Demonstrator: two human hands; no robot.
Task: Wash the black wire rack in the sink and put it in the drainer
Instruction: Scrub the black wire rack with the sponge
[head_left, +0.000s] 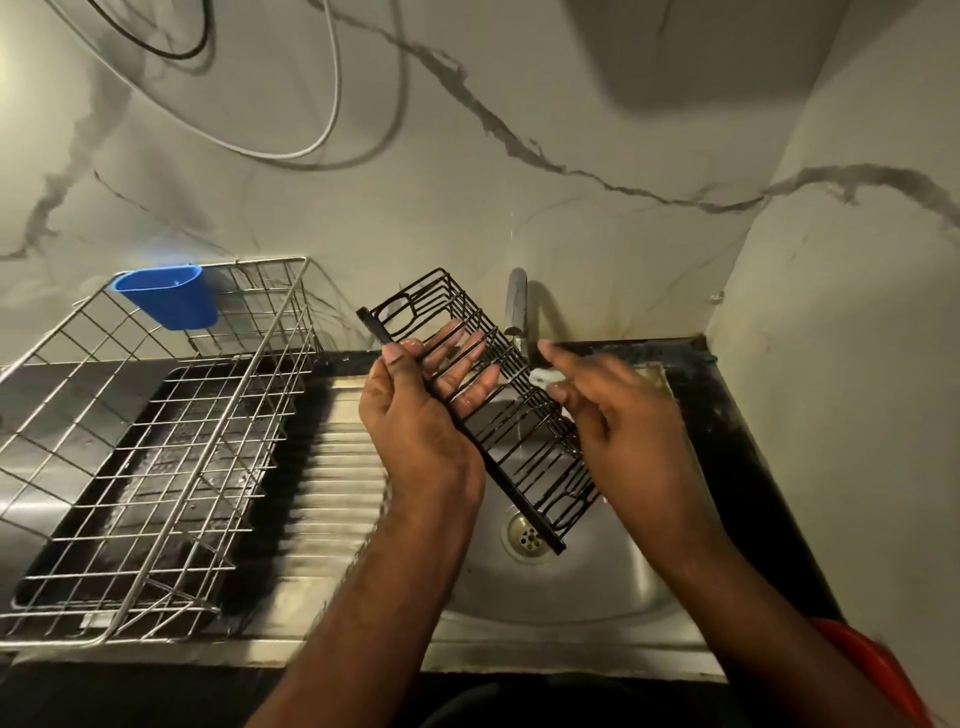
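Head view: marble-look wall (467, 197) with grey veins fills the top, a second wall panel at 3 o'clock forming a corner. White cable (332, 104) and black cable (197, 47) loop down the wall at 11 o'clock. Steel sink (561, 597) sits at 5 o'clock, drain (527, 535) in the basin, ribbed steel draining board (332, 467) to its left, dark counter edge behind. Tap (517, 306) stands at the sink's back, thin water stream falling onto the black wire rack (493, 400). Rack is held tilted over the basin, long axis running 11 to 5 o'clock. Left hand (421, 415) grasps its left rail, thumb on top, fingers spread under the wires. Right hand (618, 415) is at the rack's right side, blurred, fingers curled on a small white soapy thing (543, 376); cannot tell what. Metal wire drainer (156, 441) stands at 9 o'clock on a black tray, blue plastic cup (169, 296) hooked on its back rim.
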